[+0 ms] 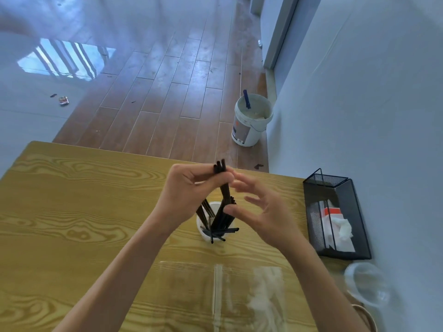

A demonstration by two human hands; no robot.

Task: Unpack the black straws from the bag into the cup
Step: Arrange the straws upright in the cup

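My left hand (pixel 191 185) pinches a few black straws (pixel 221 185) above the cup (pixel 206 232), right hand (pixel 261 212) loose and empty beside, bag (pixel 223 293) flat on the table (pixel 72 200); next I'd lower them in.

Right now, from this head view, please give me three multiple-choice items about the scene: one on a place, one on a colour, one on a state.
1. Where does the clear bag lie?
A. on the table, nearer the person than the cup
B. inside the black mesh tray
C. on the floor

2. What colour is the cup?
A. red
B. white
C. black

3. What does the left hand do?
A. lies flat on the table
B. pinches a bundle of black straws above the cup
C. holds the bucket

Answers: 1 A, the bag lies flat on the table below the cup in the picture. 2 B, its rim and wall are white. 3 B, its fingers close on the black straws near their tops, while the right hand is spread beside them.
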